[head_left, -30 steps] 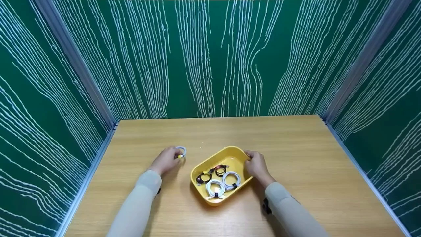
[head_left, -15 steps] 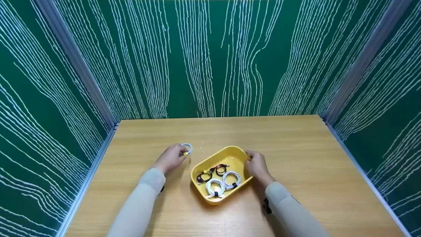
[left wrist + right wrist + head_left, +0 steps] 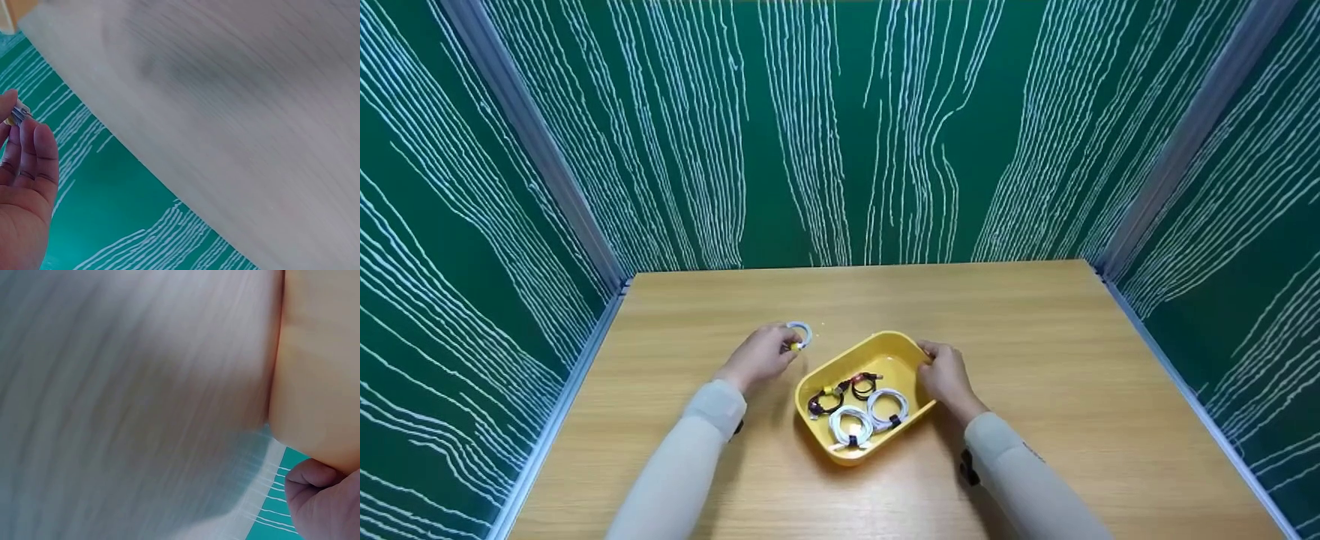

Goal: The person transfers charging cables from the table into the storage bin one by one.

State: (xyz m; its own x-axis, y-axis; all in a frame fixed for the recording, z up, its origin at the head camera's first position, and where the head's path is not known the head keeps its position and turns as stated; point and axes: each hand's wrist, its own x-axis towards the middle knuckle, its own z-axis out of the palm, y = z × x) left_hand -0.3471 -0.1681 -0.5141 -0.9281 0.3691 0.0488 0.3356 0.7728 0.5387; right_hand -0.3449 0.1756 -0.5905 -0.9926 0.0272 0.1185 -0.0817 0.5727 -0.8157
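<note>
My left hand (image 3: 761, 355) pinches a coiled pale cable (image 3: 807, 332) with a yellow part near the fingertips, held above the table just left of the bin. In the left wrist view its metal plug end (image 3: 21, 112) shows between thumb and fingers. A yellow plastic bin (image 3: 829, 365) sits at a slant on the table, and my right hand (image 3: 949, 377) grips its right rim. Inside lie two white coiled cables (image 3: 840, 427) with black ties, a black cable (image 3: 816, 407) with a yellow tie, and a dark cable (image 3: 864, 390) with a red part.
The wooden table (image 3: 1035, 465) stretches around the bin on all sides. Green panels (image 3: 802, 135) with white wavy lines enclose it at the back and both sides, joined by grey metal posts (image 3: 532, 135).
My left hand has moved right and slightly away from me with the coiled cable, closer to the bin. The right hand and the bin have stayed nearly still.
</note>
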